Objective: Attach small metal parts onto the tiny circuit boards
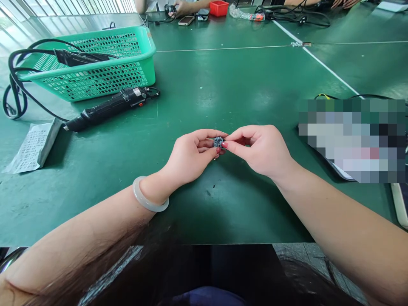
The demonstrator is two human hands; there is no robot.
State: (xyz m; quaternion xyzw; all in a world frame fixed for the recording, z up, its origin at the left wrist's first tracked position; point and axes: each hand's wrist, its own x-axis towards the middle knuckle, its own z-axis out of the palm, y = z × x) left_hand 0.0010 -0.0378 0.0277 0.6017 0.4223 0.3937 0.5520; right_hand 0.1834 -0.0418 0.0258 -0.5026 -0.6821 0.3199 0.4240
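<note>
A small dark part with bluish-grey detail (218, 142) is between my two hands, above the green table (204, 97). My left hand (193, 155) is closed on it from the left, thumb below and fingers behind and above. From the right, the pinched thumb and forefinger of my right hand (259, 146) meet its right edge. The fingertips cover some of the part, so its full shape is hidden. A pale bangle (149, 195) circles my left wrist.
A green basket (105, 76) with cables stands at the upper left. Before it lie a black power screwdriver (111, 108) and a paper-wrapped block (36, 144). A blurred-out object (353, 140) is at right. Across the table, people's hands and a red box (218, 8) show.
</note>
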